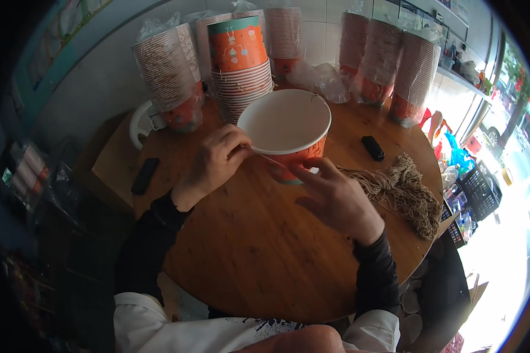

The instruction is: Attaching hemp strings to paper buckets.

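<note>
A large paper bucket (284,120), white inside and orange outside, stands upright on the round wooden table. One thin string is tied through its far right rim. My left hand (218,159) pinches a length of string (268,157) at the near left side of the bucket. From there the string runs across the bucket's front to my right hand (338,197), whose index fingertip and neighbouring fingers close on it while the thumb hangs loose below. To the right of that hand lies a tangled bundle of beige strings (403,191).
Behind the bucket rises an open stack of orange buckets (241,76). Plastic-wrapped bucket stacks (168,76) line the table's back, with more wrapped stacks (415,76) at right. One black object (145,176) lies at left, another (373,148) at right. A white plastic chair (140,122) touches the table's left side.
</note>
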`<state>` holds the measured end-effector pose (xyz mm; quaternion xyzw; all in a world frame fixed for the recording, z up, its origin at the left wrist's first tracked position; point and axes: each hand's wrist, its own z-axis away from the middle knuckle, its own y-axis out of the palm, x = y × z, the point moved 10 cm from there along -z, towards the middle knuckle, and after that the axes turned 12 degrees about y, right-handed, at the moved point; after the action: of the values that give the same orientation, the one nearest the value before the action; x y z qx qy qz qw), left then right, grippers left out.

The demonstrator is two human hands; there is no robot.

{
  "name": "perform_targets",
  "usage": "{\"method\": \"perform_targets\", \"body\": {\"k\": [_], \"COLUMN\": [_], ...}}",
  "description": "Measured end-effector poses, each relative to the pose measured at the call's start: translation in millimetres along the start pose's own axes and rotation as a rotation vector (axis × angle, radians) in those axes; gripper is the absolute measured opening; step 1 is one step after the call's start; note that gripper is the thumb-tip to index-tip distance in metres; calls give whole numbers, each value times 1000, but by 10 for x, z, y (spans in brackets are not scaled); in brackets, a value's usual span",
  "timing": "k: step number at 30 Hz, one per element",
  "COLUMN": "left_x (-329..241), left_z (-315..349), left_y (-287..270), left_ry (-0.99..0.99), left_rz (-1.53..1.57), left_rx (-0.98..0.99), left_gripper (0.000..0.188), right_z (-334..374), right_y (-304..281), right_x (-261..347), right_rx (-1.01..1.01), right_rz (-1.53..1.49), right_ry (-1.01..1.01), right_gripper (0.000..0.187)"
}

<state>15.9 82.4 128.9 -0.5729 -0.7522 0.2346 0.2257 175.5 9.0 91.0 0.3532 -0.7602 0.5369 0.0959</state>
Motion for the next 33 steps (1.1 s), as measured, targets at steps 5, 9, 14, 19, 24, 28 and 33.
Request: {"method": "perform_targets", "body": {"k": [5, 9, 14, 19, 24, 28, 33], "left_x": [672, 1456, 2790, 3154, 2777, 2201, 2078], "left_z": [-145, -584, -716, -263, 70, -474, -1197], "left_y": [-123, -161, -341, -102, 54, -728, -398], "left_ry": [-323, -492, -697, -917, -1101, -291, 16], "left_rz": [252, 884, 1220, 1151, 443, -469, -556], "left_rx": [-263, -705, -973, -1041, -685, -658, -283], "left_gripper": [9, 17, 13, 11, 33, 52, 64], "right_z": [12, 94, 103, 118, 161, 168, 253], "right_y": [-254, -332, -226, -286, -437, -562, -887], "right_x": [250, 228, 413, 399, 245, 258, -72], "right_rx": [-345, -367, -363, -377, -419, -487, -645], "right_rz": [96, 83, 30, 36, 62, 30, -36], "right_ry": [-118, -139, -218, -242, -182, -183, -28], "right_gripper": [70, 60, 51, 48, 44, 37, 27]}}
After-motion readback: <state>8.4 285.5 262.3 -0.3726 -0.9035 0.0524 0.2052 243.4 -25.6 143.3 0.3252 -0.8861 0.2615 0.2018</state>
